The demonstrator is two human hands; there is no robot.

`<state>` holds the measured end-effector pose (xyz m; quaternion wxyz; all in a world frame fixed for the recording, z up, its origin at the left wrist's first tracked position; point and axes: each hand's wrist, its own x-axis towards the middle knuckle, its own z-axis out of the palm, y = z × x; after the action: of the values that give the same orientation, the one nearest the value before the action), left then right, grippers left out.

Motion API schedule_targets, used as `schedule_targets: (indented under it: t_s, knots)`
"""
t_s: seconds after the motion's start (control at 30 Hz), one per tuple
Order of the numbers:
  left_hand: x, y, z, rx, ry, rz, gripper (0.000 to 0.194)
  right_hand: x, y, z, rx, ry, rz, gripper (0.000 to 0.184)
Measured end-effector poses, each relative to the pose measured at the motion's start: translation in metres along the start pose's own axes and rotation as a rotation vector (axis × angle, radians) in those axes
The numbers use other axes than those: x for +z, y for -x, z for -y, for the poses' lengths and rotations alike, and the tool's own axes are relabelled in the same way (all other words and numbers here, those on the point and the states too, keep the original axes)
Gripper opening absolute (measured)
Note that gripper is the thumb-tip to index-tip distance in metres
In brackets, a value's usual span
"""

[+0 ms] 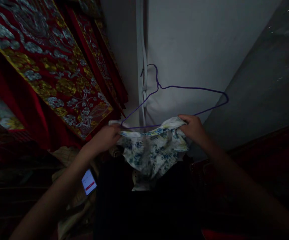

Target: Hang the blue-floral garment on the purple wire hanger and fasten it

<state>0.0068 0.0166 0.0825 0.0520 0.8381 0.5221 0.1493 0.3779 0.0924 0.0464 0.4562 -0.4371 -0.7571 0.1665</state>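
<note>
A purple wire hanger (191, 87) stands in front of me, hook upward. A white garment with blue and yellow flower print (152, 151) hangs at its bottom bar, its upper edge stretched between my hands. My left hand (109, 135) is closed on the garment's left end, close to the hanger's left corner. At the right end, my right hand (193, 128) pinches the cloth near the bar. Part of the bar is hidden behind the fabric and my right hand. Whether the cloth is folded over the bar I cannot tell. The lower part droops above my dark-clothed lap.
Red cloths with gold and silver embroidery (66, 76) hang on the left. White cables (143, 56) run down the pale wall (197, 43) behind the hanger. A lit phone (88, 182) lies below my left forearm. Greyish sheeting (267, 86) is at right; the light is dim.
</note>
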Motion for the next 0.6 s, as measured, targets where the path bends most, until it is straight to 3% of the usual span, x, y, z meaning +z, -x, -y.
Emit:
schedule_targets:
  t_s: [0.1, 0.17, 0.3, 0.37, 0.5, 0.53, 0.6]
  knots:
    - [-0.014, -0.023, -0.010, 0.112, 0.104, -0.282, 0.019, -0.012, 0.005, 0.020, -0.012, 0.022, 0.056, 0.009]
    - [-0.017, -0.037, -0.017, 0.148, 0.264, -0.409, 0.028, -0.013, 0.011, 0.033, -0.029, -0.017, 0.125, 0.010]
    - [-0.018, -0.057, -0.017, 0.172, 0.304, -0.473, 0.055, -0.012, 0.023, 0.053, -0.054, -0.070, 0.242, 0.043]
    - [-0.021, -0.060, -0.012, 0.165, 0.212, -0.443, 0.052, -0.017, 0.027, 0.053, -0.016, -0.023, 0.136, 0.067]
    - [-0.033, -0.057, -0.005, 0.127, 0.083, -0.450, 0.048, -0.042, 0.020, 0.037, 0.064, 0.011, -0.313, 0.114]
    - [-0.036, -0.056, -0.006, 0.136, 0.053, -0.452, 0.048, -0.049, 0.015, 0.032, 0.103, 0.035, -0.354, 0.114]
    - [-0.040, -0.056, -0.006, 0.161, 0.012, -0.461, 0.044, -0.063, 0.005, 0.024, 0.238, 0.072, -0.270, 0.087]
